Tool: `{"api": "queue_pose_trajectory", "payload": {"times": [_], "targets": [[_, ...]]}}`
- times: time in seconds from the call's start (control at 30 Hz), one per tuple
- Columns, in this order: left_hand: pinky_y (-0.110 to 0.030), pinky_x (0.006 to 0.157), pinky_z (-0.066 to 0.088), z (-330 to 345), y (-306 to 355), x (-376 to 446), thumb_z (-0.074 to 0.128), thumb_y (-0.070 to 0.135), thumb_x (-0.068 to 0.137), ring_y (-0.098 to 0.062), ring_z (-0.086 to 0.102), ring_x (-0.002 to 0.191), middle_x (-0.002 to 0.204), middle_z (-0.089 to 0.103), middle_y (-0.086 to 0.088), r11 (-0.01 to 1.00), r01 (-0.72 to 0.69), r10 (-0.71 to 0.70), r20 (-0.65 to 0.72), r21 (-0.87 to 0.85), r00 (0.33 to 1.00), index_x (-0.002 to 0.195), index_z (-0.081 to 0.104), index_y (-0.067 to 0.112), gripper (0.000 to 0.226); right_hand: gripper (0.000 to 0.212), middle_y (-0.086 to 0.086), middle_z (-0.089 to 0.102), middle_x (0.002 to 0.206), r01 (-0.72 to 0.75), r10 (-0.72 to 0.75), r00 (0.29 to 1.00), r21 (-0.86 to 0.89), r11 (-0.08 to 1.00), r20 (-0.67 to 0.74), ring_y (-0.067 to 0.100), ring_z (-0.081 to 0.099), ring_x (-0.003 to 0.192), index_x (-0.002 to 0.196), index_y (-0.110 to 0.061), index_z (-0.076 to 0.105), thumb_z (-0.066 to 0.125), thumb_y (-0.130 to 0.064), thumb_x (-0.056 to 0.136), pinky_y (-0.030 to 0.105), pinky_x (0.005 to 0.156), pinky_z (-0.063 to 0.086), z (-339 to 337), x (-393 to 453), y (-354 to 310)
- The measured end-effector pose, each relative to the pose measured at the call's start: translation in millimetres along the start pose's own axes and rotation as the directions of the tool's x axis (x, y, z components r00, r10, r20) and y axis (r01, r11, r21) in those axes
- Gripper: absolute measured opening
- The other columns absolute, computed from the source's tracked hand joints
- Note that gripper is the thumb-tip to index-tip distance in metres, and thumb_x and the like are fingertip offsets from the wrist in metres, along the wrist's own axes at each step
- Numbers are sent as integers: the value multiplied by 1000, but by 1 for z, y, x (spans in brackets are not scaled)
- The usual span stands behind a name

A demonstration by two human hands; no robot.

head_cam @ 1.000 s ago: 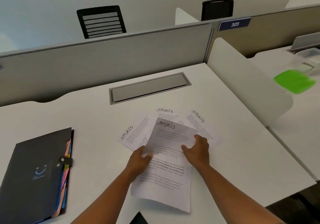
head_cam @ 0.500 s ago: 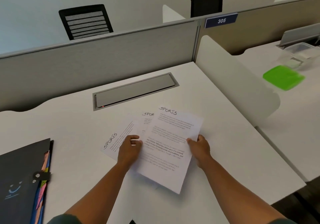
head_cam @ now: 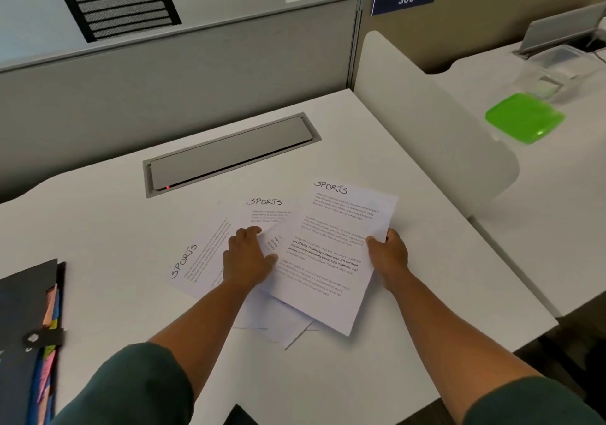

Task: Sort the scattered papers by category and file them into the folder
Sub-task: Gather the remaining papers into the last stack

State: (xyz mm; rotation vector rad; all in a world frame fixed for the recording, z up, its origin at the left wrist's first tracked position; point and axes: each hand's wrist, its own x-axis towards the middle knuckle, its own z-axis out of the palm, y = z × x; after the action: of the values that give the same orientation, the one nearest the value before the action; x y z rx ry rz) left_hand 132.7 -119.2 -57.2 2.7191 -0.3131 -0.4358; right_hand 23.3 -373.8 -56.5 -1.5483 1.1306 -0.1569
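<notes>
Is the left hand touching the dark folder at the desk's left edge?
Apart. The head view shows the left hand resting on the sports papers, with bare desk between it and the folder.

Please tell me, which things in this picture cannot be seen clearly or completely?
- Folder, head view: cut off by the left edge; its tab labels are too small to read.
- Printed text on the top Sports sheet: too small to read.
- Lower papers: mostly covered by the top sheet and the left hand.
- Right hand fingers: hidden under the sheet edge.
- Clear container, green lid: blurred.
</notes>
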Motion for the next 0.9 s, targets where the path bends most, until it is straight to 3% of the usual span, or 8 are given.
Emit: {"api": "queue_pose_trajectory", "payload": {"times": [0.13, 0.23, 0.3, 0.43, 0.57, 0.63, 0.73, 0.9], "targets": [[-38, 83, 54, -2, -6, 6, 76, 45, 78, -20, 63, 96, 107, 60, 6, 981, 141, -124, 130, -132, 984, 120, 49, 25, 53, 11, -5, 65, 91, -13, 13, 1000, 2, 1000, -18, 21, 64, 85, 93, -23, 56, 53, -14, 87, 38, 80, 55, -1, 2, 3], [-29, 69, 48, -2, -13, 5, 67, 41, 88, -13, 62, 83, 104, 67, 6, 969, 152, -118, 174, -197, 978, 105, 58, 26, 24, 13, -2, 66, 95, -17, 17, 1000, 10, 1000, -11, 22, 65, 87, 97, -22, 57, 53, -14, 88, 39, 81, 56, 0, 3, 4], [-23, 62, 46, -2, -17, 2, 63, 36, 93, -9, 62, 82, 106, 68, 3, 925, 168, -102, 203, -340, 974, 106, 59, 24, 18, 14, -2, 66, 97, -11, 11, 1000, 15, 1000, -5, 21, 64, 87, 99, -22, 57, 53, -14, 89, 36, 78, 54, 2, 2, 2], [-22, 65, 46, -9, -18, -9, 56, 27, 98, -8, 62, 91, 112, 68, 3, 781, 197, -88, 209, -592, 974, 112, 58, 25, 14, 17, -2, 66, 97, -4, -1, 997, 63, 998, 83, 13, 63, 82, 104, -22, 57, 57, -12, 89, 27, 67, 50, 6, 1, -7], [-23, 60, 49, -21, -13, -18, 52, 30, 101, -13, 67, 92, 105, 70, 7, 677, 260, -117, 248, -689, 962, 112, 62, 27, 15, 28, 1, 70, 107, -103, 51, 954, 164, 981, 297, 22, 69, 95, 116, -16, 59, 65, -11, 89, 42, 86, 57, 12, 1, -19], [-26, 62, 49, -26, -12, -22, 48, 30, 102, -15, 66, 95, 103, 70, 9, 652, 290, -132, 272, -700, 953, 108, 62, 30, 15, 32, 2, 71, 110, -113, 44, 936, 177, 978, 350, 24, 69, 97, 117, -16, 58, 68, -13, 87, 45, 89, 56, 16, 1, -24], [-35, 72, 55, -31, -12, -26, 45, 34, 103, -19, 69, 93, 99, 73, 7, 632, 321, -145, 300, -705, 943, 103, 64, 33, 19, 36, 2, 70, 110, -103, 38, 933, 164, 981, 357, 23, 70, 96, 116, -17, 58, 73, -15, 83, 46, 89, 56, 23, 1, -30], [-26, 56, 58, -32, -10, -35, 54, 37, 100, -13, 76, 81, 96, 78, 6, 461, 368, -108, 360, -808, 927, 111, 67, 26, 20, 38, 1, 70, 106, -109, 68, 944, 110, 988, 324, 21, 69, 93, 113, -17, 57, 76, -19, 80, 39, 81, 57, 30, 1, -32]]}}
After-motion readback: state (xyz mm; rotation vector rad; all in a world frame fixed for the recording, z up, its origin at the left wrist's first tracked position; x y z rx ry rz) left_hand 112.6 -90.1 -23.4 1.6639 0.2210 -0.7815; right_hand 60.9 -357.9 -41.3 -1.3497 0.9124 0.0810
